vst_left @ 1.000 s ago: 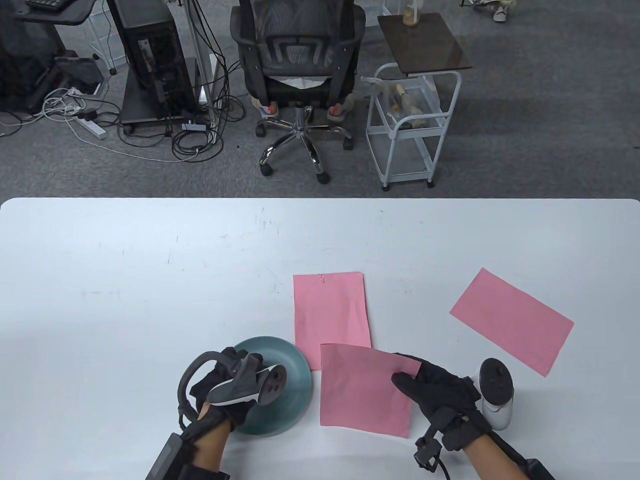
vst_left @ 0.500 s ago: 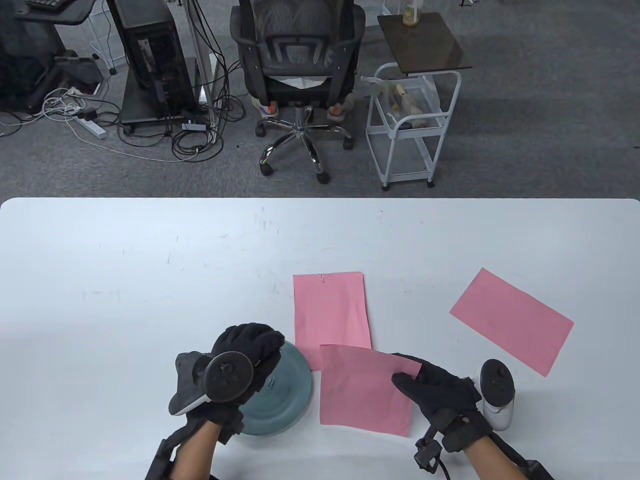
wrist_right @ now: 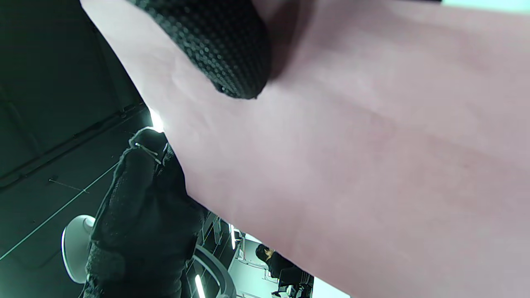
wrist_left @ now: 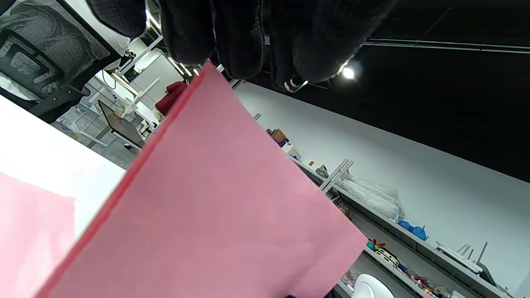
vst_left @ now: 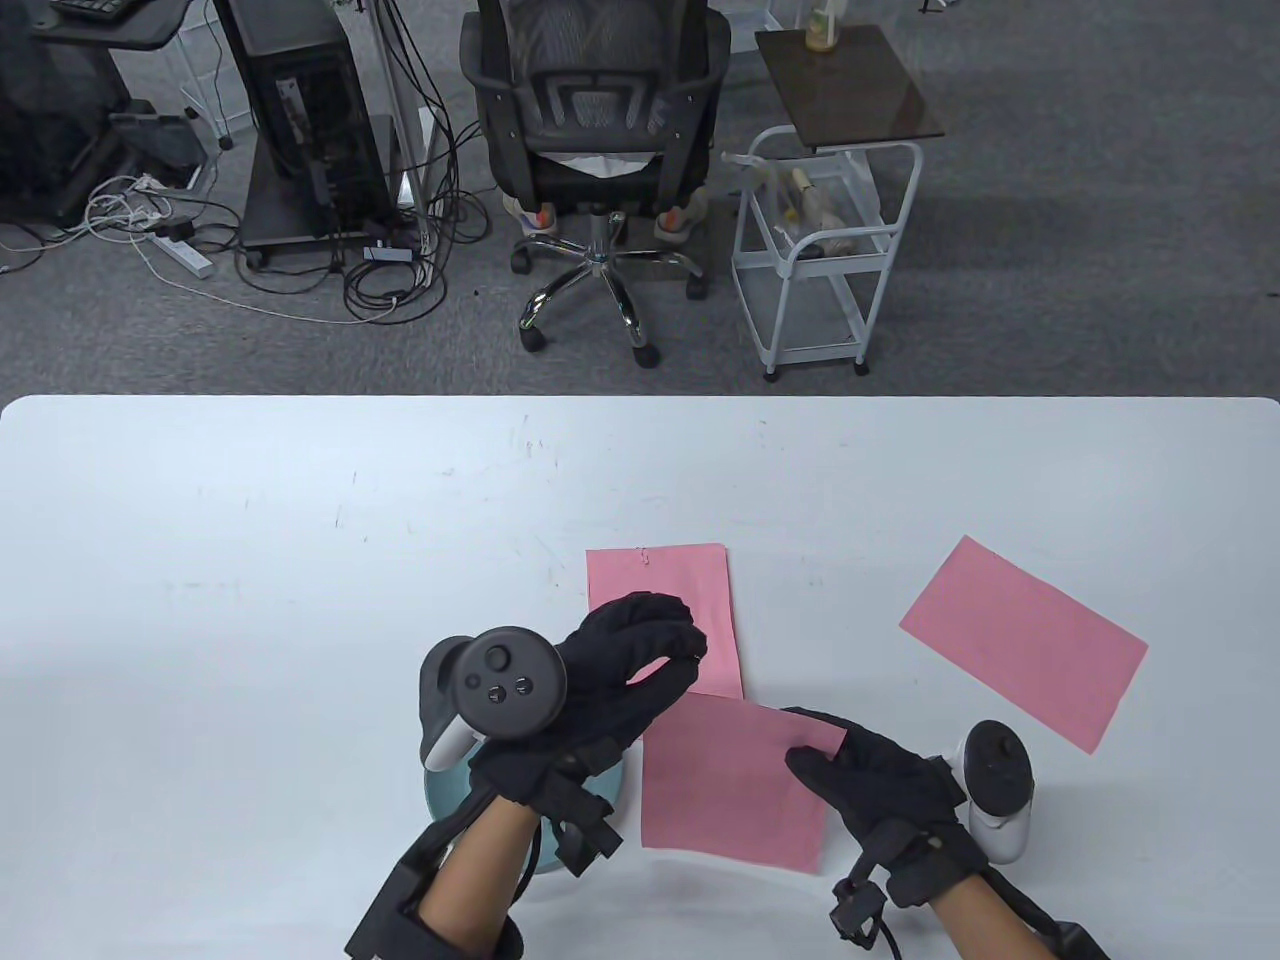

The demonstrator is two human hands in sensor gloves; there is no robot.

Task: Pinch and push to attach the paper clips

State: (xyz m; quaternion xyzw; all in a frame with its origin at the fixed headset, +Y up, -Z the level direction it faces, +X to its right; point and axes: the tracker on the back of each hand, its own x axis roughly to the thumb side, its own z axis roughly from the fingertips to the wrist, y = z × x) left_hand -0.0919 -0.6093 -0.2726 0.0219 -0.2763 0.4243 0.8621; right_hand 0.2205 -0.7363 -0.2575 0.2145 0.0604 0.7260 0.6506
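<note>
Left hand pinches a paper clip above the pink sheets; right hand grips the near sheet's corner.

The black-gloved left hand (vst_left: 610,680) hovers over the white surface (vst_left: 300,560), its fingertips (vst_left: 690,645) pinched together; the left wrist view shows a small silver wire paper clip (wrist_left: 295,84) held between them, just above the edge of the near pink paper sheet (vst_left: 735,780). The black-gloved right hand (vst_left: 880,780) holds that sheet by its far right corner, thumb on top. A second upright pink paper sheet (vst_left: 690,590), with a clip already at its top edge, lies partly under the near one. A third slanted pink paper sheet (vst_left: 1020,640) lies well apart to the right. A round teal plate (vst_left: 450,790) sits under the left wrist.
</note>
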